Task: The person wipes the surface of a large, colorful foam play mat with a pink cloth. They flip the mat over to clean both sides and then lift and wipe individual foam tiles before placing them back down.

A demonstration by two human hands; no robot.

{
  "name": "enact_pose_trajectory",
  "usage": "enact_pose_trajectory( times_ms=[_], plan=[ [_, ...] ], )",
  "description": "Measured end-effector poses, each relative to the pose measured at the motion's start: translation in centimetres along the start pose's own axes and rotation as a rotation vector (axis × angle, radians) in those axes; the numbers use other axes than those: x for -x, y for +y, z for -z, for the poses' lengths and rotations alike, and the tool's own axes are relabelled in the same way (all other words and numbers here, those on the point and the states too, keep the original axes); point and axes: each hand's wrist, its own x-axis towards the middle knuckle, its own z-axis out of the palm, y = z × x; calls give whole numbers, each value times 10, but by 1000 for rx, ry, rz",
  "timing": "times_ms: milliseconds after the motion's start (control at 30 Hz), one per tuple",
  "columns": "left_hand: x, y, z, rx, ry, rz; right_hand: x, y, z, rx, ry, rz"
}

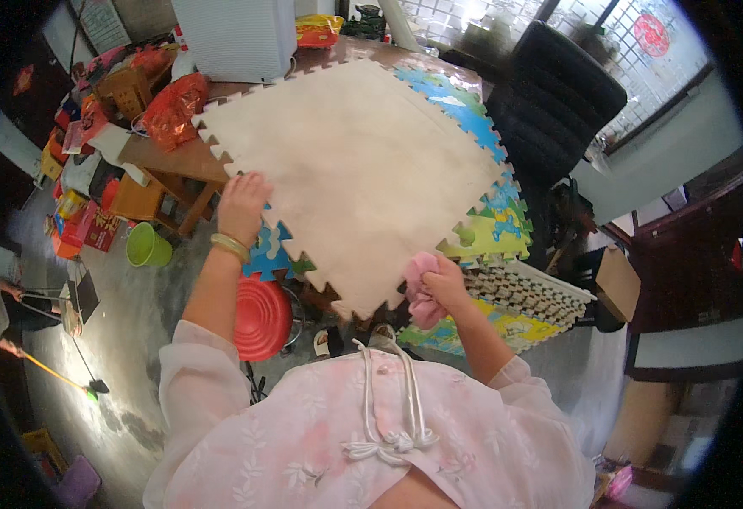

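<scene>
A large pale foam mat [359,159] with jigsaw edges lies before me, plain side up and faintly smudged. My left hand [244,200] touches its left edge, fingers together over the rim; the thumb is hidden, so whether it grips is unclear. A bangle circles that wrist. My right hand [444,286] is closed around a bunched pink cloth [423,289], near the mat's front right edge. Under the pale mat, printed foam mats show at the right [499,223] and a blue one [270,254] at the left.
A red round stool [261,318] stands close at my left. Behind it are a green bucket [149,245] and a wooden bench [174,165]. A black chair [556,102] stands at the right, above more foam mats [524,292]. Another person [2,312] holds long-handled tools at far left.
</scene>
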Motion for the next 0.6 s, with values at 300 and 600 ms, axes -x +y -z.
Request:
enact_pose_trajectory(
  times_ms=[300,600],
  plan=[
    [4,-4,-29,96,-325,230,16,-44,-119,-21,-269,5],
    [-16,114,-20,344,-428,3,-3,-78,-69,525,89,437]
  ],
)
